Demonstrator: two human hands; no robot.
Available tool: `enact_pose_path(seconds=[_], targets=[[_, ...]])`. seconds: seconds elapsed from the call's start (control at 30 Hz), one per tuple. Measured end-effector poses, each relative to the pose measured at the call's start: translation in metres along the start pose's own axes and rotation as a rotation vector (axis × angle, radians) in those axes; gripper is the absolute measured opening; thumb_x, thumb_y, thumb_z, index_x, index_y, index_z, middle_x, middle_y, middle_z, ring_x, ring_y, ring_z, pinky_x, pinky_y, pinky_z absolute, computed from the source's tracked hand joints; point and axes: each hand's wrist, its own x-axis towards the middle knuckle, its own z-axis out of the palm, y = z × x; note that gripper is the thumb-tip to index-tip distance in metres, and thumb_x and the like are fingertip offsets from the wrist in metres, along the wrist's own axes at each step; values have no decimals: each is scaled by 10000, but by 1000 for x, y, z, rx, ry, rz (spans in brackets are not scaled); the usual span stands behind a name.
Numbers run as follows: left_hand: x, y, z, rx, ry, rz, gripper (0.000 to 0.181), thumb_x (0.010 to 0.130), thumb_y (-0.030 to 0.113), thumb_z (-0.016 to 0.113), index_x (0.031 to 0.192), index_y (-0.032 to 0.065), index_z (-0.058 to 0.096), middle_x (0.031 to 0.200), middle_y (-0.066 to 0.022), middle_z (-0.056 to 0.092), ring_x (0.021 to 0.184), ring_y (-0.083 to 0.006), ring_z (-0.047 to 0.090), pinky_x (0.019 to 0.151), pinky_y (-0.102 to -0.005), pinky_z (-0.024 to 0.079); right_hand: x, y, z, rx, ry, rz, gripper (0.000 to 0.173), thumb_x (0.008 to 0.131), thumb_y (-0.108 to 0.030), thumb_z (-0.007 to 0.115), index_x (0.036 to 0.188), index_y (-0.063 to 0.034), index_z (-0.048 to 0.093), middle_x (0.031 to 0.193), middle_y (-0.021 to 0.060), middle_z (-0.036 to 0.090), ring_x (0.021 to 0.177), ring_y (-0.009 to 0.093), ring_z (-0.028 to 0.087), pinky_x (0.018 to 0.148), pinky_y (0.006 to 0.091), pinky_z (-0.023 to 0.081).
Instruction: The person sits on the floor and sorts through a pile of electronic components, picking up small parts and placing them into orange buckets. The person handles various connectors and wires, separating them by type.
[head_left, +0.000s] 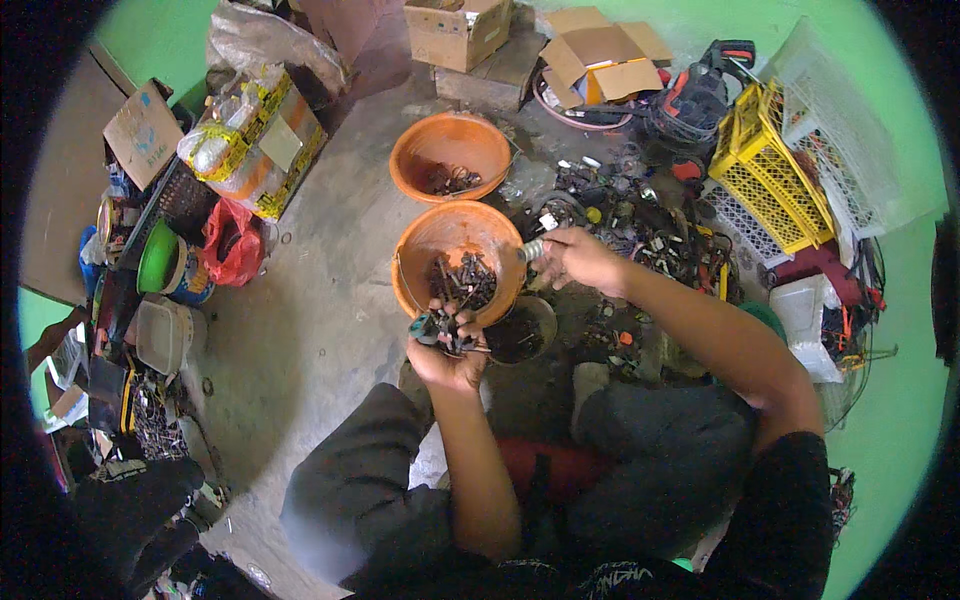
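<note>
My left hand (448, 358) is turned palm up with the fingers curled around a handful of small mixed parts (452, 334), dark and metallic, with a green piece at its left side. It is at the near rim of an orange bucket (409, 232), whose bottom holds many small dark parts (469, 279). At that bucket's right rim, my right hand (581, 261) grips a small silvery cylindrical piece (532, 250); its exact kind is unclear. A second orange bucket (420, 142) stands just behind, with a smaller heap of dark scrap (451, 178) inside.
A dark round container (546, 315) sits beside the near bucket. To the right spreads a pile of mixed scrap parts (622, 217), with yellow plastic crates (780, 180) beyond. Cardboard boxes (442, 37) stand at the back. Leftward are a taped box (289, 142) and a red plastic bag (232, 244).
</note>
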Motion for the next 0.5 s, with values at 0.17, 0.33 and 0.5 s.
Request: enact_pose_path(seconds=[0.17, 0.33, 0.5], targets=[[9, -4, -17, 75, -5, 66, 291, 931, 308, 407, 931, 53, 548, 812, -114, 548, 632, -251, 515, 367, -299, 413, 70, 12, 6, 258, 129, 52, 284, 1064, -168, 385, 1172, -26, 605, 1022, 72, 659, 847, 171, 624, 739, 337, 536], [21, -4, -23, 155, 39, 94, 288, 943, 319, 419, 924, 64, 551, 787, -115, 546, 599, -255, 526, 369, -304, 417, 132, 0, -3, 377, 236, 64, 283, 1064, -198, 397, 1205, -36, 581, 1050, 73, 663, 870, 178, 630, 782, 356, 527], [34, 3, -19, 156, 40, 119, 276, 951, 303, 425, 911, 61, 551, 796, -101, 529, 636, -240, 513, 385, -291, 425, 165, -19, -5, 377, 236, 56, 272, 1026, -204, 477, 1208, -39, 595, 1068, 69, 674, 893, 170, 622, 814, 351, 518]])
